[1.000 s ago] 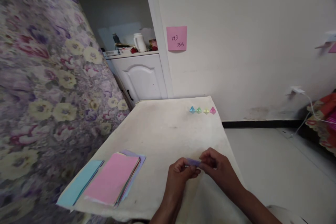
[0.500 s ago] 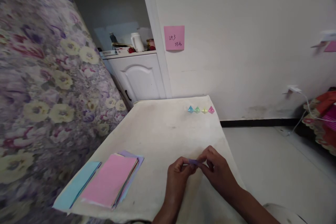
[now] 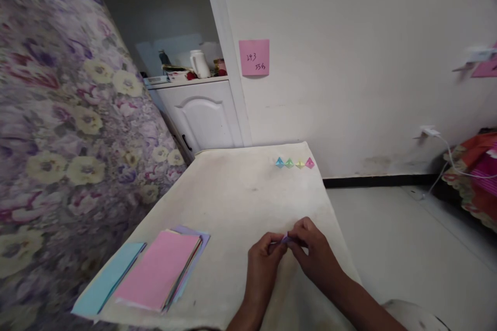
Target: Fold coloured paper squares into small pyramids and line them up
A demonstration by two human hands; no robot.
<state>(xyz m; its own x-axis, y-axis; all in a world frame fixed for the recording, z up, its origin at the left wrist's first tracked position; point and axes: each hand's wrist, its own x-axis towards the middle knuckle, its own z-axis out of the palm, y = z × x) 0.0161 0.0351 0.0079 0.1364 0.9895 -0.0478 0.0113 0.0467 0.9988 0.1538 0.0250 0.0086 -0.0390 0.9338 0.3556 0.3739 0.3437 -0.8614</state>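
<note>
Over the near right part of the table, my left hand and my right hand meet fingertip to fingertip. Between them they pinch a small purple folded paper, mostly covered by the fingers. Both hands are closed on it, thumbs against forefingers. Farther back on the table lies a row of small folded paper pieces: a blue one, a green one, a yellow one and a pink one.
A stack of coloured paper, pink sheet on top, lies at the table's left, beside blue paper. A floral curtain hangs along the left. Behind stand a white cabinet and a wall with a pink note.
The purple paper shows less between my fingers and sits more tilted. My right hand has come slightly closer to my left. The whole view has shifted a little.
</note>
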